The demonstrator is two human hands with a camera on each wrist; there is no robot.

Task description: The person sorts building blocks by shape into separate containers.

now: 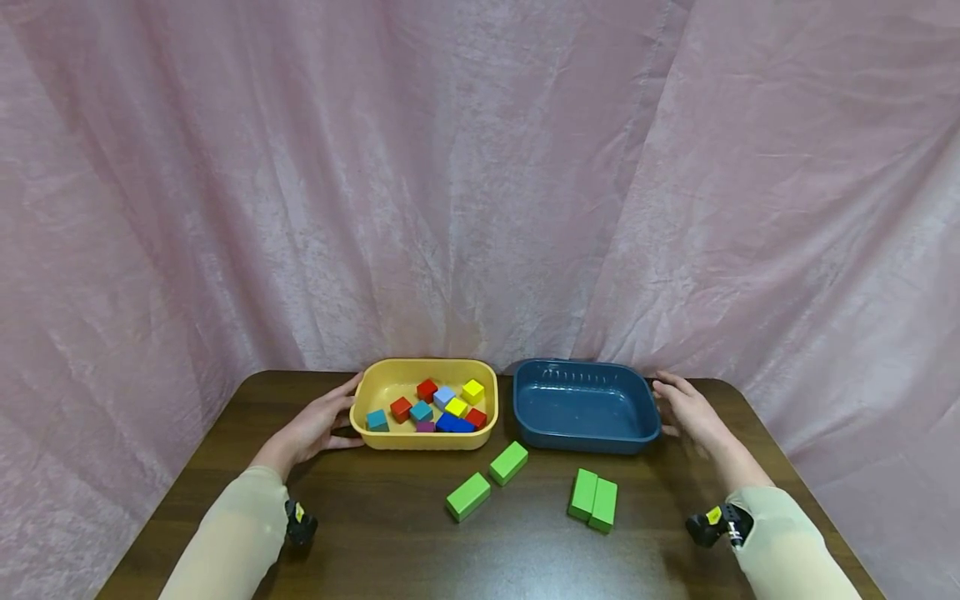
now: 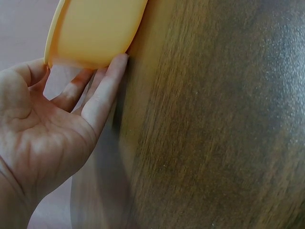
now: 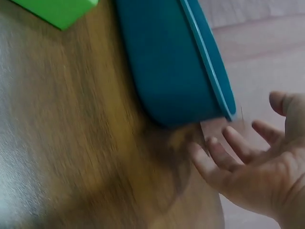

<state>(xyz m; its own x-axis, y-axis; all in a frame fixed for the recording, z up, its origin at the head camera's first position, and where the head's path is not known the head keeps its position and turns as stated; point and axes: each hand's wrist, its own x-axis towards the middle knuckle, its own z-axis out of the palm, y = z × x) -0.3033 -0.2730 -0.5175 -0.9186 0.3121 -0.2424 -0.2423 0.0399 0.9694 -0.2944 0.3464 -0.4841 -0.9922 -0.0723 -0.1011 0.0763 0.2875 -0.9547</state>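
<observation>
Spread fingers of my left hand [image 1: 318,425] are touching the yellow bin [image 1: 423,442] at its left end; my right hand [image 1: 692,412] is hovering with fingers parted, just beside the right end of the blue bin [image 1: 588,444]. Pink curtain [image 1: 480,183] is hanging behind the dark wooden table [image 1: 390,542]. The 2 bins are standing side by side at the table's far edge. 4 green blocks [image 1: 508,463] are lying nearer me, 2 touching each other. Small coloured cubes [image 1: 401,409] are resting inside the yellow bin.
</observation>
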